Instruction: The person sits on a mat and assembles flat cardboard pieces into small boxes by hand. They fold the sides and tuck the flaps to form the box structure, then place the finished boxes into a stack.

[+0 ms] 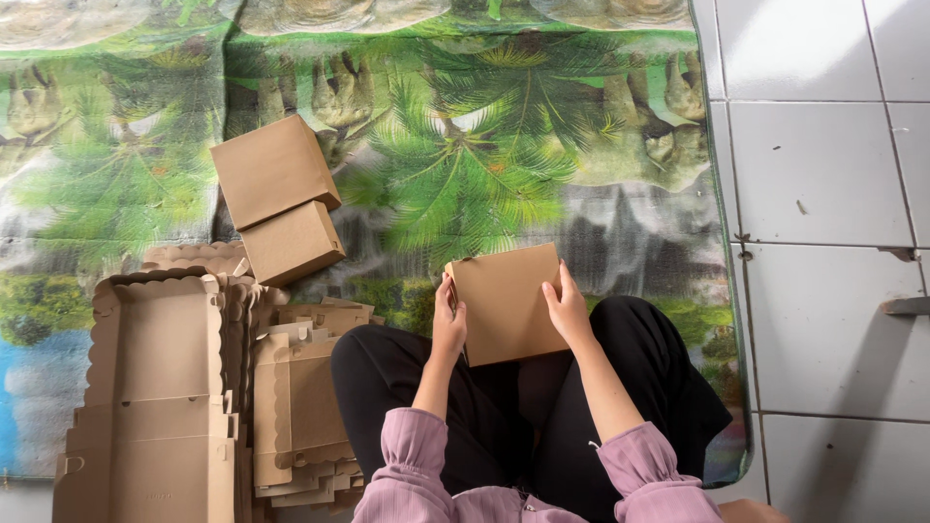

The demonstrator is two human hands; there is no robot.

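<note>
Both hands, left (pixel 449 324) and right (pixel 568 312), clasp a folded box (pixel 506 302) by its sides above the lap, fingers curled on it; two finished boxes (pixel 281 197) and flat blanks (pixel 155 387) lie left on the mat (pixel 581 126).

The person wears a pink-purple top with gathered sleeves (pixel 412 455) pushed up, and black trousers (pixel 387 387).
</note>
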